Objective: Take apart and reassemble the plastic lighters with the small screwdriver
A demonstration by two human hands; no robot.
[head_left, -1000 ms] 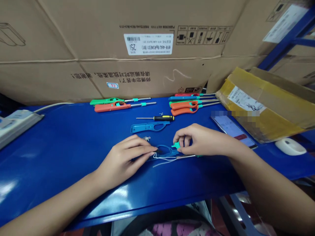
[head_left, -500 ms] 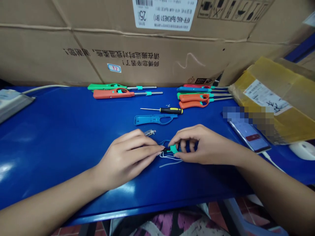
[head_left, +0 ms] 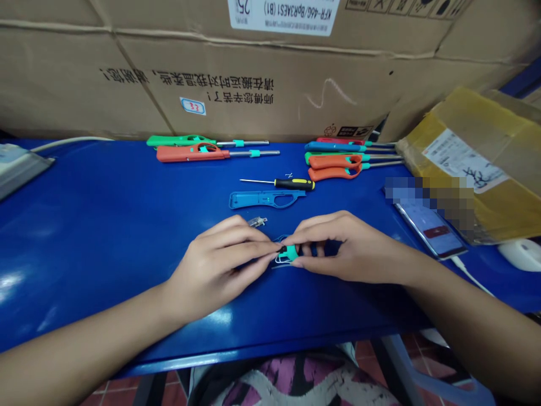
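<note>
On the blue table (head_left: 105, 225) my left hand (head_left: 220, 265) and my right hand (head_left: 342, 248) meet over an opened blue lighter half (head_left: 282, 243) with white wires (head_left: 281, 264). My right fingers pinch a small teal trigger piece (head_left: 292, 253) against it. My left fingertips press together on the lighter half's left end. A small metal part (head_left: 257, 221) lies just behind my left fingers. Further back lie the other blue lighter shell (head_left: 266, 199) and a black-and-yellow screwdriver (head_left: 287, 183).
Two long lighters, green (head_left: 181, 140) and orange (head_left: 190, 153), lie at the back left; several more (head_left: 338, 160) at the back right. A phone (head_left: 431, 228), a white mouse (head_left: 522, 254), a yellow-taped carton (head_left: 465, 163), a power strip (head_left: 17, 166) and large cardboard boxes (head_left: 253, 73) surround the table.
My right hand has carried the teal piece leftward along the lighter half until it meets my left fingertips. The camera has tilted down and moved closer.
</note>
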